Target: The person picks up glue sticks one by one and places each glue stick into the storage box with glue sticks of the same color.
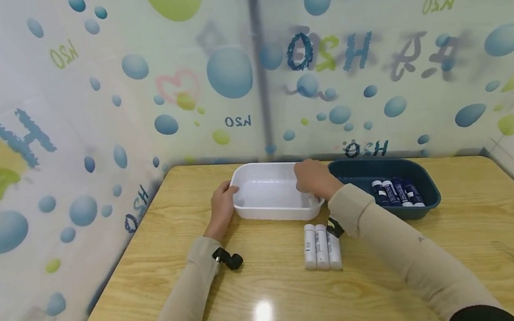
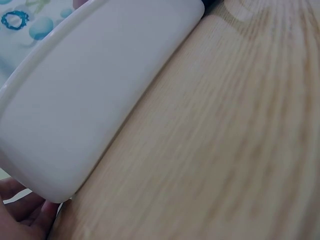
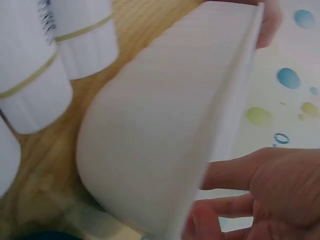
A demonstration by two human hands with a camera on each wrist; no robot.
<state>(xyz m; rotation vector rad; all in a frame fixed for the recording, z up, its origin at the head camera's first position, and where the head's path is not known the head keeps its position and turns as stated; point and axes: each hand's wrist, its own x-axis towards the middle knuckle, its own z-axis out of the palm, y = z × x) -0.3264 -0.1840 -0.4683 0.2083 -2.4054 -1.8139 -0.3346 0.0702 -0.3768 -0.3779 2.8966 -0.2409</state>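
A white rectangular tray [image 1: 266, 214] stands on the wooden table, between both hands. My left hand [image 1: 222, 207] grips its left end, thumb over the rim; in the left wrist view, fingers [image 2: 42, 212] reach round the lower corner. My right hand [image 1: 314, 177] is at the tray's right end, its curled fingers on the inner side of the rim. The right wrist view shows those fingers [image 3: 227, 175] against the edge of the tray [image 3: 150, 125]; their tips are partly hidden. Three white cylindrical tubes [image 1: 321, 246] lie side by side in front of the tray, below the right wrist.
A dark blue tray [image 1: 426, 188] stands at the right, close to the white one, partly behind my right forearm. Several dark blue tubes with white ends [image 1: 400, 192] lie in it. A printed wall covering [image 1: 254, 139] rises behind the table [image 1: 183, 191].
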